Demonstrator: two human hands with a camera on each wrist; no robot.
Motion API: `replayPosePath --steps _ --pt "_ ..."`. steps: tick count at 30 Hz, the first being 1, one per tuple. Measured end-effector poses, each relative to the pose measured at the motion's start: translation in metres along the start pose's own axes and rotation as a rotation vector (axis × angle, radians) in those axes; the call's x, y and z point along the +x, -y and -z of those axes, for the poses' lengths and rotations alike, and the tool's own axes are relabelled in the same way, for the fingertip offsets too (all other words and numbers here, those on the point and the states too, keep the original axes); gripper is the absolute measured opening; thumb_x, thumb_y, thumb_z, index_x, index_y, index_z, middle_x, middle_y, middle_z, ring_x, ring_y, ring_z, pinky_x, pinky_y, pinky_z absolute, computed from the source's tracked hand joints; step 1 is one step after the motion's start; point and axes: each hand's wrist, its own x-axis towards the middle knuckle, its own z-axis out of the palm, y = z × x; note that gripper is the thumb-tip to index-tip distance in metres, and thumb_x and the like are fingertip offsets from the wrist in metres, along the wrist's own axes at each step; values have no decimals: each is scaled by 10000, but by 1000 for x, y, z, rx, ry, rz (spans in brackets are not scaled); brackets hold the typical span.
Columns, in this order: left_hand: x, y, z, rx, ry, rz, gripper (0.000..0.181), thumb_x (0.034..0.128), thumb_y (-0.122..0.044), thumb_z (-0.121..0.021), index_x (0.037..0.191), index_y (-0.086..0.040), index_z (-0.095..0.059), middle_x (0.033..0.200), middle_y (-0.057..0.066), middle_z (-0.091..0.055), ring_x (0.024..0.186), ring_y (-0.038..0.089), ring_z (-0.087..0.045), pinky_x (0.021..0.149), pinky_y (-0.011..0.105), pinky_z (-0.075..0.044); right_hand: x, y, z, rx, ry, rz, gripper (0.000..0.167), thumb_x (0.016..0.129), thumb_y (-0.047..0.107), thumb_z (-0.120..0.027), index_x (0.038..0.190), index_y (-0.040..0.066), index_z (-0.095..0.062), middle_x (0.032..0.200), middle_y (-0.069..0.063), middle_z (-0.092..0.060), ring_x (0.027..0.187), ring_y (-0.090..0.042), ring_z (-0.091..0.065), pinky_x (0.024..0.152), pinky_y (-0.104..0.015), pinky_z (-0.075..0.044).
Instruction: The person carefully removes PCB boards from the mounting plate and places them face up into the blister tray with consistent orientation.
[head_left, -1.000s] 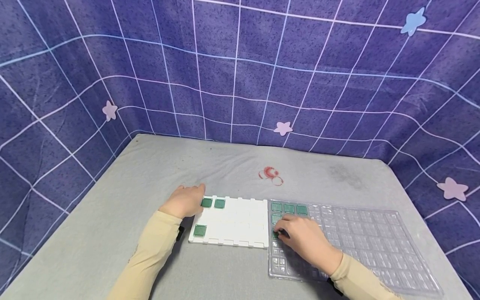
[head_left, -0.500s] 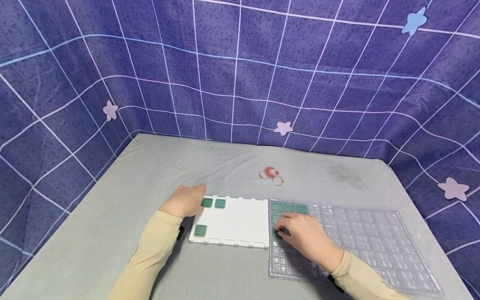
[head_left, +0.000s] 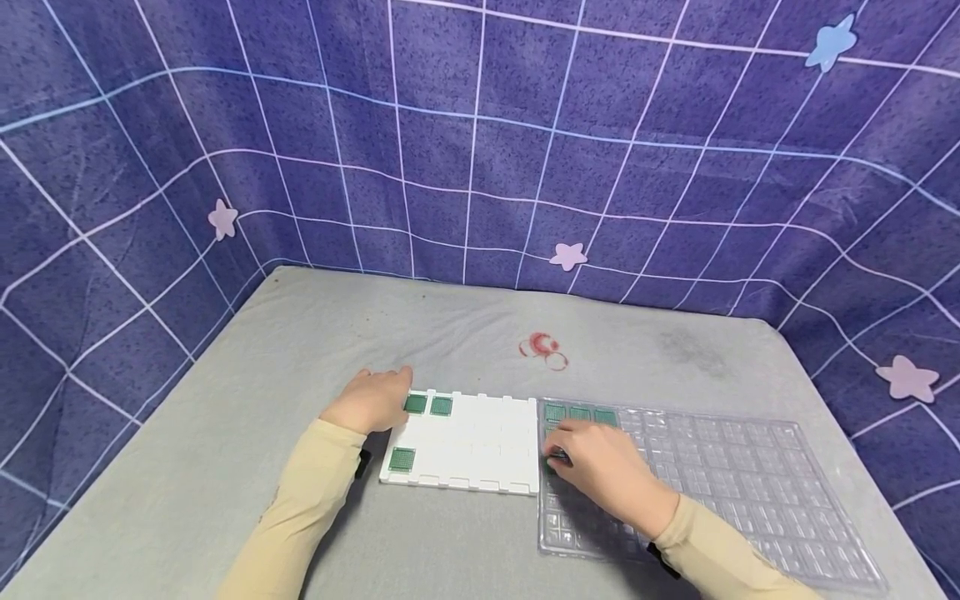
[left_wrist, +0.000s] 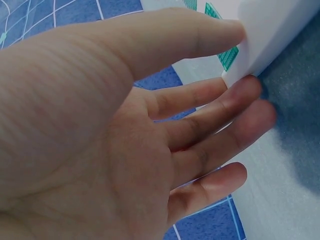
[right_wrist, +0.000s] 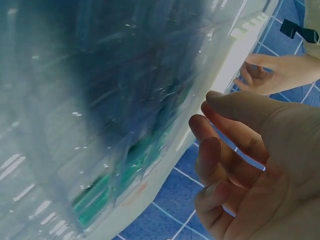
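While a purple curtain (head_left: 506,167) ruled with pale lines fills the back and both sides, a grey table (head_left: 450,546) spreads out in front of it; on the table's right side lies a clear plastic tray (head_left: 720,475), moulded into rows of small pockets; just beside it, to the left, lies a white tray (head_left: 465,446), notched along its long edges, and I cannot tell whether the two touch; beige sleeves (head_left: 303,492) cover both forearms.

Smaller than these, the left hand (head_left: 371,402) grips the left end of the white tray, its thumb laid over the top face and fingertips against the edge; the right hand (head_left: 611,475) bends over the left columns of the clear plastic tray, its thumb and index fingertips drawn together; I cannot tell whether anything is pinched between them, though a bit of green (head_left: 551,468) shows right at the fingertips.

Pale star shapes (head_left: 568,257) dot the curtain; a red mark (head_left: 543,346) stains the table beyond the trays; black bands (head_left: 362,463) sit at the wrists.

Smallest are the green boards (head_left: 442,406); on the white tray two lie side by side at the far left and one at the near left corner; on the clear plastic tray three stand in a row along the far edge, at its left end.
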Motion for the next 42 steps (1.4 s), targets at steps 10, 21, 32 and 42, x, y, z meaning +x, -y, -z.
replayPosePath --steps 10,21,32,42 --pt "-1 4 3 -26 20 -10 672 897 -181 -702 1450 95 -437 1370 246 -626 1307 420 -579 1196 595 -305 13 9 1 -2 -18 31 187 754 162 -875 847 240 -733 840 120 -687 676 -79 -655 551 -246 -512" --pt "-3 4 5 -50 -7 -22 525 778 -201 -853 1200 -7 -608 1028 92 -725 959 269 -671 1025 505 -432 33 21 3 24 17 40 153 782 162 -843 870 223 -734 846 98 -695 644 -75 -621 531 -232 -476" --pt "-7 1 8 -49 2 -22 612 744 -268 -901 1218 -12 -610 1031 75 -729 989 268 -676 1044 521 -428 59 31 -2 26 2 104 155 785 110 -820 880 200 -737 835 70 -692 657 -83 -613 512 -235 -469" --pt "-8 1 6 -32 -15 -27 625 706 -274 -925 1184 -26 -607 999 63 -720 948 249 -669 987 477 -444 88 40 -8 -6 8 119 123 816 154 -815 894 224 -750 858 87 -710 704 -106 -677 510 -266 -508"
